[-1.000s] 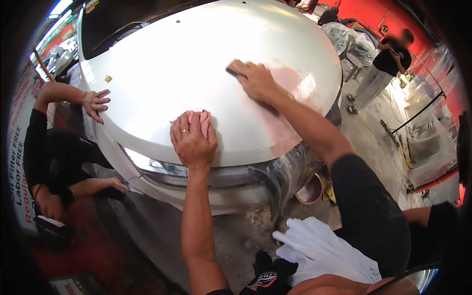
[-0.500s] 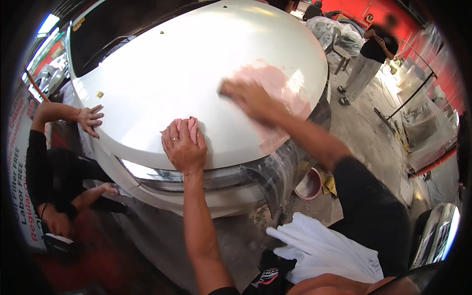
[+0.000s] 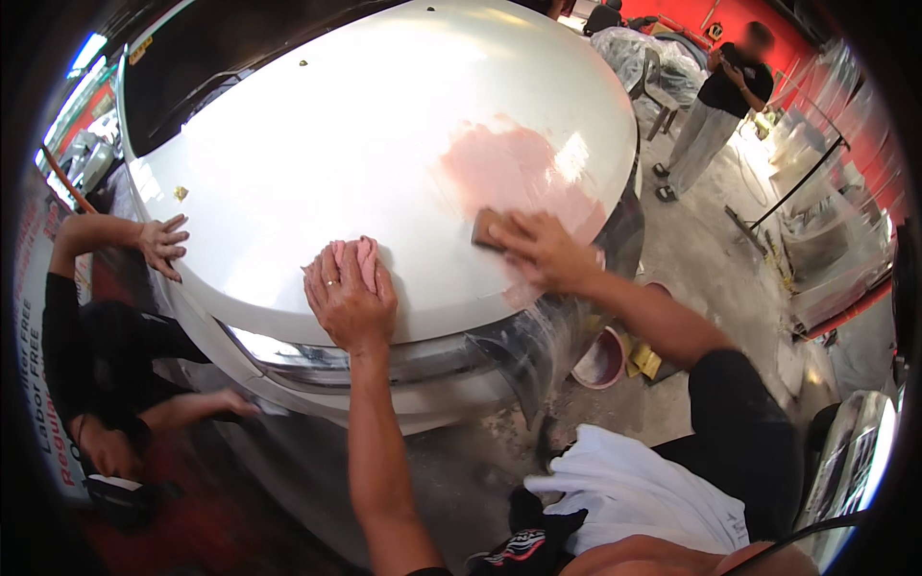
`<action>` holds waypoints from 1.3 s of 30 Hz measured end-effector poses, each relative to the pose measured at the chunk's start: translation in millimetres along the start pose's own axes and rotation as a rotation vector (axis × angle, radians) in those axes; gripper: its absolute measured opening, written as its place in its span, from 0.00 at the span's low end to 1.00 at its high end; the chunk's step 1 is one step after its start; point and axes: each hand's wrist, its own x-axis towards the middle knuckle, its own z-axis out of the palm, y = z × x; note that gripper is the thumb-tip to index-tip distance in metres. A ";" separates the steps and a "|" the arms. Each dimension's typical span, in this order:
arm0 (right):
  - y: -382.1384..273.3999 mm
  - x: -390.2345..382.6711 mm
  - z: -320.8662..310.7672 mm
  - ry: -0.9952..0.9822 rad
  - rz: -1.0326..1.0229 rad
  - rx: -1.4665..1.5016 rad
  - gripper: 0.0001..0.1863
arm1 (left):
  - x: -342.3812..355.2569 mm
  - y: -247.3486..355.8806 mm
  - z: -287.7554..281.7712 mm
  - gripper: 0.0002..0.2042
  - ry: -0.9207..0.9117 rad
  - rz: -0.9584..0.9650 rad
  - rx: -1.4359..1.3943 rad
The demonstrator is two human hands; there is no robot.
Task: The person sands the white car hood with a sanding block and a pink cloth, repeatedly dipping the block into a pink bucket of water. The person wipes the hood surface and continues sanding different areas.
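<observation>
A white car hood [image 3: 336, 134] spreads out in front of me, with a smeared patch of pink filler [image 3: 499, 163] on its right part. My right hand [image 3: 549, 253] is closed around a brown sanding block [image 3: 489, 229], which rests on the hood at the patch's lower left edge. Further left, near the hood's front edge, my left hand [image 3: 353, 305] presses a crumpled pink cloth [image 3: 367, 261] against the white surface. The cloth shows between and beyond its fingers.
At the left, a co-worker's hand [image 3: 161, 246] lies on the hood's edge as that person crouches by the fender. Another person [image 3: 727, 91] stands at the far right. A bucket [image 3: 599, 358] sits on the floor below the bumper, beside yellow material [image 3: 643, 360].
My right hand has moved the sanding block right and toward me, uncovering more of the pink patch. My left hand stays on the cloth. The co-worker's lower hand has shifted slightly right.
</observation>
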 end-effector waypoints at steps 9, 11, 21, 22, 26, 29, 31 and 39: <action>-5.8 -12.7 0.9 0.053 -0.044 -0.119 0.27 | -6.0 4.7 7.7 0.21 -0.010 0.015 -0.006; -23.1 -53.5 -0.1 0.048 0.039 -0.112 0.25 | -0.5 4.2 1.9 0.20 0.011 0.028 -0.009; 5.9 -71.3 13.2 0.154 0.155 -0.047 0.29 | -3.2 0.7 -1.3 0.18 0.001 0.050 0.034; 0.9 -86.7 -0.6 0.150 0.046 -0.088 0.30 | -2.6 4.1 -0.6 0.18 0.005 0.036 0.026; 154.7 -29.9 -49.1 0.210 0.306 -0.145 0.28 | 3.7 42.4 12.7 0.19 -0.015 0.037 -0.094; 155.2 -22.9 -44.4 0.278 0.452 -0.027 0.26 | 4.7 38.8 15.0 0.18 -0.003 0.029 -0.065; 74.8 -60.3 -15.3 0.231 0.386 0.037 0.28 | -1.3 13.5 9.4 0.19 -0.012 0.021 0.007; 163.7 15.1 -61.0 0.179 0.745 -0.155 0.24 | 2.0 42.2 14.4 0.20 -0.023 -0.046 -0.067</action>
